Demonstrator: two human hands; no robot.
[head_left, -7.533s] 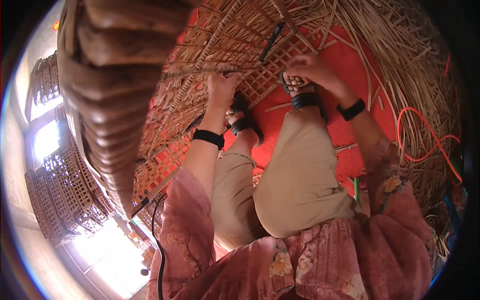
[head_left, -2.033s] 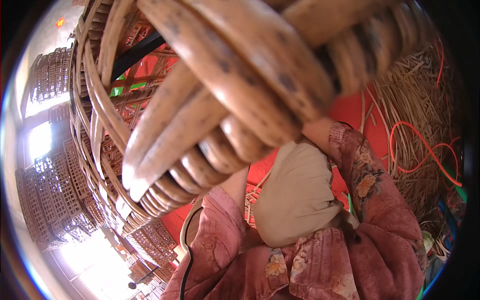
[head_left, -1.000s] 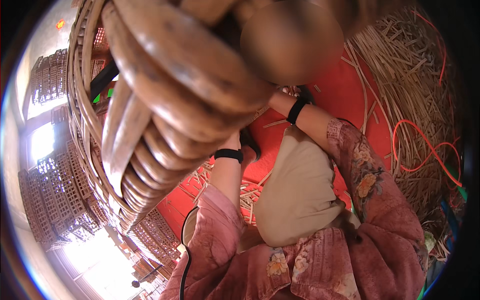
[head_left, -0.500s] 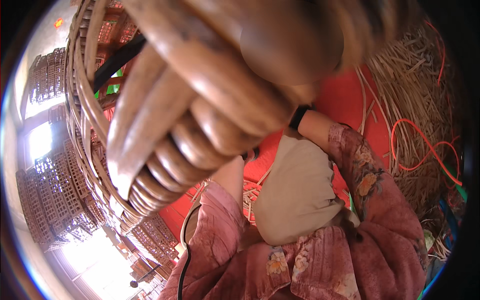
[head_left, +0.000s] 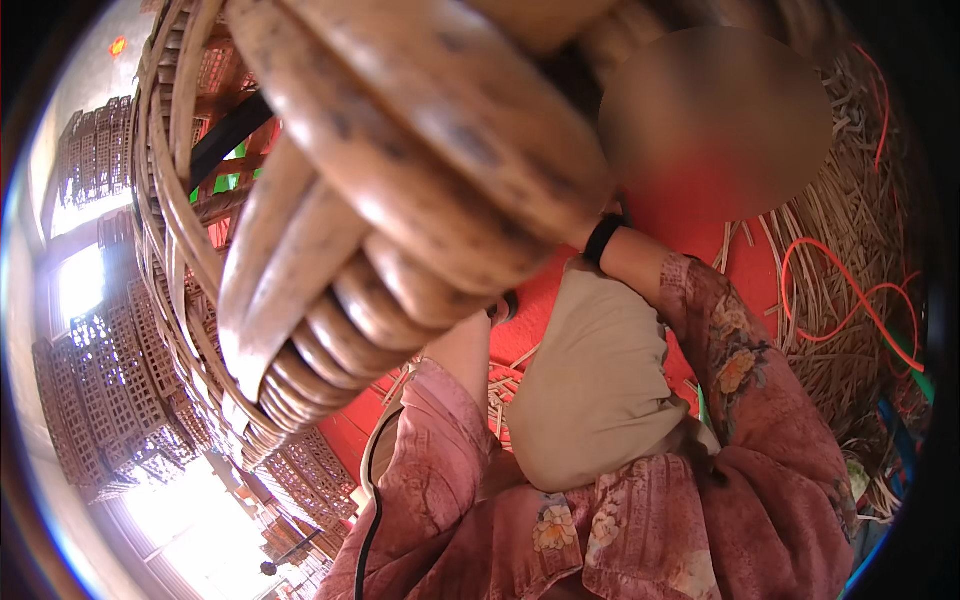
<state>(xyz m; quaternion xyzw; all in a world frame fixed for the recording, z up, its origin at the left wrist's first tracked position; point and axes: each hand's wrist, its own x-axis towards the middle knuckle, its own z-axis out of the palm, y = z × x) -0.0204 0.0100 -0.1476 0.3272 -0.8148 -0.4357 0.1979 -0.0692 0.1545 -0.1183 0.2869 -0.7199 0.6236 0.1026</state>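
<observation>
A brown woven wicker basket (head_left: 335,325) looms very close, its thick glossy strands covering the upper middle of the view. Behind its braided rim both of my hands are almost wholly hidden. My left forearm (head_left: 462,350) rises from a pink sleeve and passes behind the lower strands. On the right, my bent right forearm (head_left: 640,262) reaches up to a black wristband (head_left: 601,238), past which the wicker covers the hand. Whether either hand grips the basket cannot be seen. Tan cloth (head_left: 590,390) covers my lap between the arms.
Long loose cane strips (head_left: 840,200) lie heaped at the right, with an orange cord (head_left: 850,275) looped over them. Red sheeting (head_left: 740,250) covers the floor. Stacked openwork baskets (head_left: 110,370) stand at the left, near bright windows. A blurred patch hides part of the upper right.
The nearest thick strands have shifted and turned slightly, and more red floor shows at the upper right. My right wrist has moved a little; the left forearm looks nearly unchanged.
</observation>
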